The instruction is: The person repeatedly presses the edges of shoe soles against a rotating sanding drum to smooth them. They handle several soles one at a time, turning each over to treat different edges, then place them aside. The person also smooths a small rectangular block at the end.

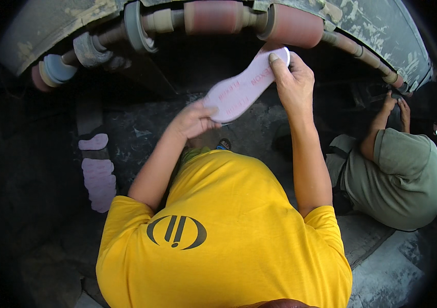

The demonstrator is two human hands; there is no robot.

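Observation:
A pale pink insole (242, 91) with red print on its face is stretched between my two hands, just below a row of turning rollers. My left hand (195, 119) pinches its lower left end, thumb on top. At the upper right end, my right hand (294, 79) grips the insole with the thumb pressed on the printed face and the fingers behind. That end's white edge is close to or against the red sanding roller (295, 25); I cannot tell whether they touch.
A second red roller (213, 18) and several grey wheels share the shaft. At left lie a pile of pink insoles (99, 185) and a single insole (94, 142). On the right a co-worker in a green shirt (398, 174) works at the shaft's far right end.

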